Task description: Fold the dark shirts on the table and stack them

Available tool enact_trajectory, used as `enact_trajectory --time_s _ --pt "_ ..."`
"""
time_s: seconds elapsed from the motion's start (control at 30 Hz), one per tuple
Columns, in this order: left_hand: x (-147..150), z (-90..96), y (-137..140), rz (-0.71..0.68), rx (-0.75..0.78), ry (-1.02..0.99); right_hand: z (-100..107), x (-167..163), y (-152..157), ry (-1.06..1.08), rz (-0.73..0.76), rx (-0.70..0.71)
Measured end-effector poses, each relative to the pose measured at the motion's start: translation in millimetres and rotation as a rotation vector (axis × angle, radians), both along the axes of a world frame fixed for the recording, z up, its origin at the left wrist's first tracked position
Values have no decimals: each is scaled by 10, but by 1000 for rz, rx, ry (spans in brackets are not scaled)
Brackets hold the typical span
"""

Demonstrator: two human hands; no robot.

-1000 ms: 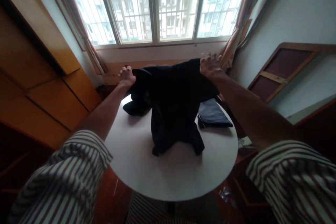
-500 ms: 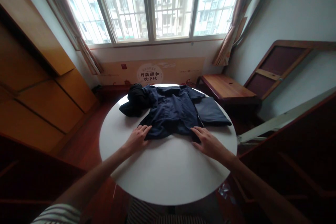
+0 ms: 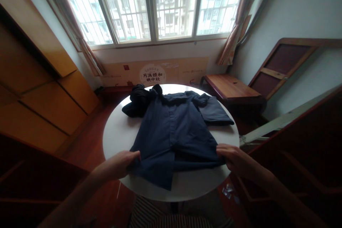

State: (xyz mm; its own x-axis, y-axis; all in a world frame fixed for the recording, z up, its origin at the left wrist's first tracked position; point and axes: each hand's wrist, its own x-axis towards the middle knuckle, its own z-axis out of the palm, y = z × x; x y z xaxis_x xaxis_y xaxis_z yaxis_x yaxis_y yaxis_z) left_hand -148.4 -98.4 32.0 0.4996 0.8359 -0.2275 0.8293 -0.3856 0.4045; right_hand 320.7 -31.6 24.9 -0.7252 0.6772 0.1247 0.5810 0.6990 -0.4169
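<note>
A dark blue button-front shirt (image 3: 184, 124) lies spread over the white round table (image 3: 187, 187), its collar toward the window and its hem toward me. My left hand (image 3: 125, 162) is closed on the shirt's lower left edge. At the lower right edge, my right hand (image 3: 229, 153) pinches the cloth. Between the hands the hem is pulled wide, and one front corner hangs lower near the table's front. Behind the shirt's left shoulder sits a bunched black garment (image 3: 137, 101). A folded dark garment (image 3: 215, 110) rests under the shirt's right sleeve.
Beyond the table stands a wooden bench (image 3: 232, 87) at the right, near a leaning framed panel (image 3: 283, 66). Wooden cabinets (image 3: 56, 110) line the left side. A long printed banner (image 3: 114, 73) runs below the window. Small clear items (image 3: 227, 190) lie on the floor at right.
Both hands have closed on the shirt's hem, moved apart and drawn it toward me. The rumpled shirt is now stretched longer, flatter and wider across the table.
</note>
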Motion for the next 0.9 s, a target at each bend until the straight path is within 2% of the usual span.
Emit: enact_trajectory --time_s 0.07,0.13,0.17,0.23,0.37,0.43,0.47,0.57,0.7,0.8,0.9 --pt "65 107 -99 -71 -115 16 -11 -33 32 -83 13 -60" --pt "147 201 -83 -152 -199 -17 25 -135 128 -102 -14 -42" --pt "185 236 -21 -178 -191 -52 62 -215 190 -97 -31 -15" --pt "240 269 222 -153 -28 -126 160 -446 321 -94 -42 49" --pt "250 214 1076 160 552 -158 259 -1123 600 -107 68 110" --pt "219 165 1544 264 700 -68 182 -1474 760 -103 110 114" --pt "202 141 1756 288 727 -4 111 -1625 842 -114 96 122" --pt "154 68 2242 336 714 218 -183 -1925 1046 -204 -21 147" --pt "145 -96 2588 430 638 418 -544 -2004 1143 -196 -110 154" --pt "230 -254 2768 573 621 448 -663 -1984 1137 -146 -126 156" --pt "367 -378 2963 720 620 425 -678 -1984 1129 -132 -130 160"
